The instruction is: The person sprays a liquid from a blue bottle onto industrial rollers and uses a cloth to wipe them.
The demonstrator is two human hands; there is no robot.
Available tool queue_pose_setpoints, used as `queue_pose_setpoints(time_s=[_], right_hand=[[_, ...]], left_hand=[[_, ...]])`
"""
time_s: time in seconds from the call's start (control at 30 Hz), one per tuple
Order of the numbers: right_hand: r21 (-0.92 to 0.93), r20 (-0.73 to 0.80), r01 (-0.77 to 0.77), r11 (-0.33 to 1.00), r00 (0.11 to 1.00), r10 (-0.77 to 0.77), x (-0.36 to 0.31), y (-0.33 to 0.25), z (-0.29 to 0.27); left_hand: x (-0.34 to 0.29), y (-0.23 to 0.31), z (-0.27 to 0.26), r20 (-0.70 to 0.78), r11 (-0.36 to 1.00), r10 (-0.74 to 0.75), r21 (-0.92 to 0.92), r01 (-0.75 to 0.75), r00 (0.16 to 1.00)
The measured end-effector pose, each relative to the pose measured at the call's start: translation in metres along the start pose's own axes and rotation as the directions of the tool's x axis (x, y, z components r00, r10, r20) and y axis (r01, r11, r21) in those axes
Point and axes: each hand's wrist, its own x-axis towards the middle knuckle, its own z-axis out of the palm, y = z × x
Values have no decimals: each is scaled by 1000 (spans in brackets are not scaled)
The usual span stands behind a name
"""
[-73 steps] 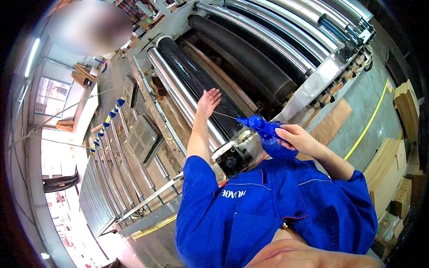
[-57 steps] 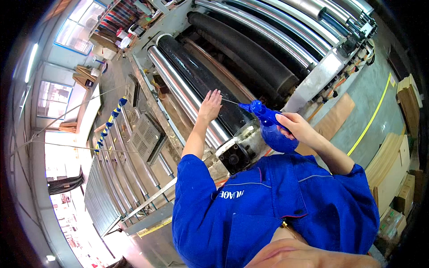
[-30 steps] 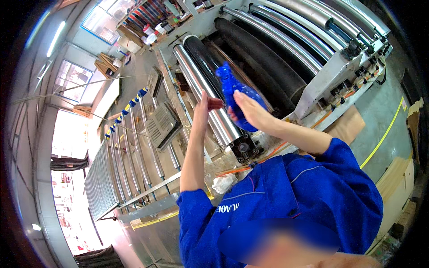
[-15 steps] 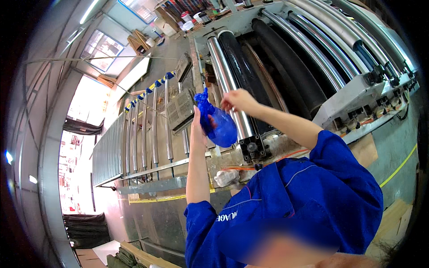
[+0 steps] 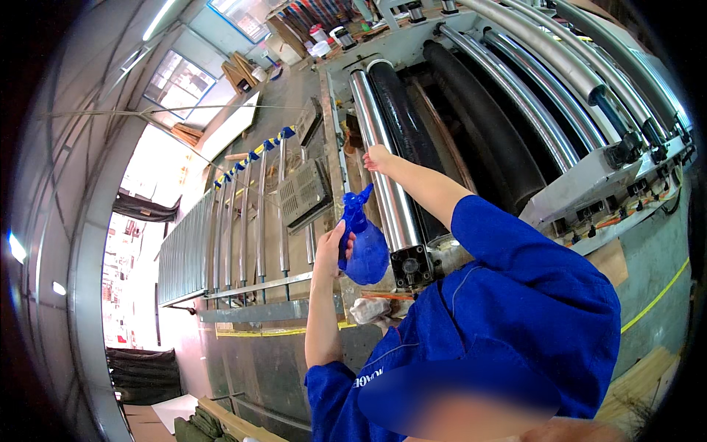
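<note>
Two hands were busy in this one, both belonging to the person in the blue jacket at the lower right of the frame. Left hand, just left of centre, was wrapped around a blue spray bottle, fingers closed on its neck with the nozzle pointing up and the round body hanging to the right of the palm. Right hand was stretched out higher up, above centre, resting on the shiny steel roller; fingers looked loosely curled against the metal, holding nothing as far as I could see.

That roller ran from the top middle down to a black end block just right of the bottle. Next to it on the right sat a black rubber roller, then a fatter dark one, then several more silver rollers toward the upper right. A grey vented box sat left of the bottle, with a metal railing further left. A white crumpled rag lay just below the bottle, near the machine's edge. A yellow floor line showed at the right.
</note>
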Motion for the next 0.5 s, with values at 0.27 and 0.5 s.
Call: queue_pose_setpoints(time_s=[0.27,0.5], right_hand=[[-932,362,363,-21,922,-137,93,36,-36],[-421,111,-256,870,938,329,40,37,-9]], left_hand=[[-10,17,10,-2,991,46,128,-45,999],[-17,3,-13,-55,991,-12,133,19,998]])
